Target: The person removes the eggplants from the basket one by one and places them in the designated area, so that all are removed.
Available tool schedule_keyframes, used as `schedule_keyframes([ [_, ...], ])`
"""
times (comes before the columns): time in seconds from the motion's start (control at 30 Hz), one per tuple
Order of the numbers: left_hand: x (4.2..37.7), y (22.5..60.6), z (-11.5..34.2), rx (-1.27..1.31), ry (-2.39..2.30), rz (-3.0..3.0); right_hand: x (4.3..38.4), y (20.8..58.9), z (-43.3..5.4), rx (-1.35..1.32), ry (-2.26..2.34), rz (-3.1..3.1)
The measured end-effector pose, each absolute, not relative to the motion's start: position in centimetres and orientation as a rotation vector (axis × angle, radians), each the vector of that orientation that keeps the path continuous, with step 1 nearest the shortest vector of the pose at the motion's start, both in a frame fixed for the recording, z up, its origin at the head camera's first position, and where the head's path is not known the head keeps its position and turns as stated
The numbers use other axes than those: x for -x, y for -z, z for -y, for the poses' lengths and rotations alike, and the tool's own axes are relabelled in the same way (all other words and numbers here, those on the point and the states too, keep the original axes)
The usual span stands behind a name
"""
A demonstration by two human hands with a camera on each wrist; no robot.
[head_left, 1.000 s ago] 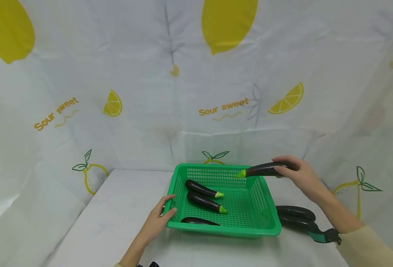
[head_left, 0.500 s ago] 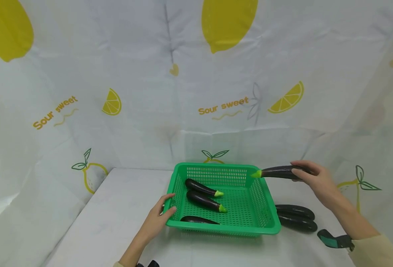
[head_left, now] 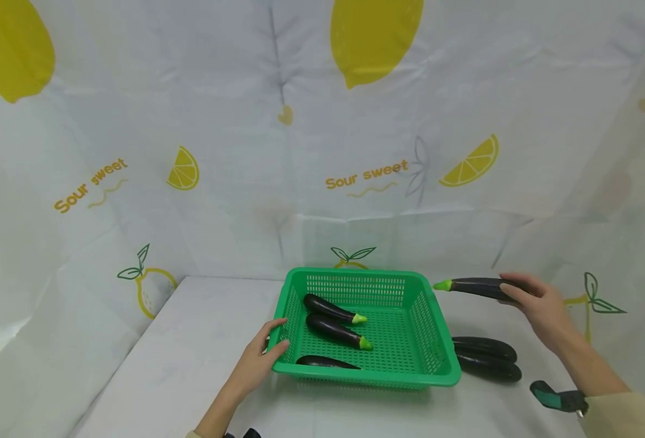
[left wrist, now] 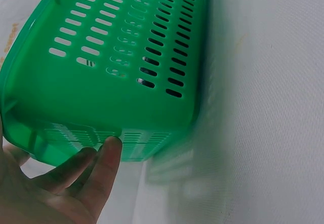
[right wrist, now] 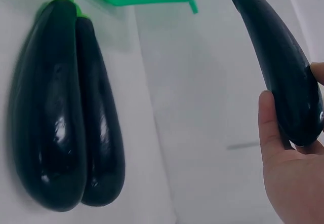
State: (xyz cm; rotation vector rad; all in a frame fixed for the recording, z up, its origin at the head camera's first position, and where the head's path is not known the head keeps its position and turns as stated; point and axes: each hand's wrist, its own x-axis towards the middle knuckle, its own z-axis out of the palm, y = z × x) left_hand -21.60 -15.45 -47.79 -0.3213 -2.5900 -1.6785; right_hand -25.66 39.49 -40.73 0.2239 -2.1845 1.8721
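My right hand (head_left: 543,307) grips a dark purple eggplant (head_left: 478,287) by its thick end. It is held in the air just beyond the right rim of the green plastic basket (head_left: 448,340), its green stem end pointing left. In the right wrist view, thumb and fingers wrap the eggplant's (right wrist: 276,57) rounded end. My left hand (head_left: 256,359) holds the basket's left rim, and in the left wrist view its fingers (left wrist: 104,176) lie along the outer wall. Three eggplants (head_left: 335,331) lie inside the basket, the nearest one partly hidden behind the front rim.
Two more eggplants (head_left: 489,359) lie side by side on the white table (head_left: 191,353), right of the basket, their stem ends hidden behind it in the head view. A white curtain (head_left: 245,213) with lemon prints hangs behind and at both sides.
My right hand has moved right and slightly down with the eggplant, from over the basket's back right corner to beyond its right rim. The left hand and basket have stayed put.
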Motion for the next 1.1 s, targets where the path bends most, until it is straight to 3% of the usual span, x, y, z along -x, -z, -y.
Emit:
schedule_keyframes([
  [0.53, 21.9, 48.2, 15.6, 0.317, 1.637, 2.613, 26.6, 45.3, -42.1, -0.091, -1.961, 2.164],
  [1.1, 21.7, 47.8, 15.4, 0.311, 1.683, 2.600, 26.9, 47.9, -41.7, 0.292, -1.510, 2.716],
])
